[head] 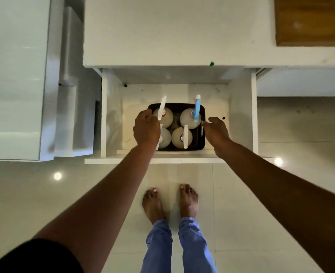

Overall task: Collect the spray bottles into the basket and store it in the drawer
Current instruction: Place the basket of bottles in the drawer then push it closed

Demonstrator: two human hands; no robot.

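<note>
A dark basket (182, 105) sits on the floor of the open white drawer (154, 160), near its front. Several round spray bottles stand upright in it. One at the back right has a blue trigger (197, 109); the front right bottle (179, 137) has a white trigger. My left hand (146, 129) is curled over the basket's left rim and hides part of the left bottles. My right hand (217, 133) holds the right rim, thumb raised.
A white countertop (172, 32) overhangs the drawer, with a wooden board (310, 20) at its far right. White cabinet fronts (15, 75) stand to the left. My bare feet (170, 201) are on the pale tiled floor just in front of the drawer.
</note>
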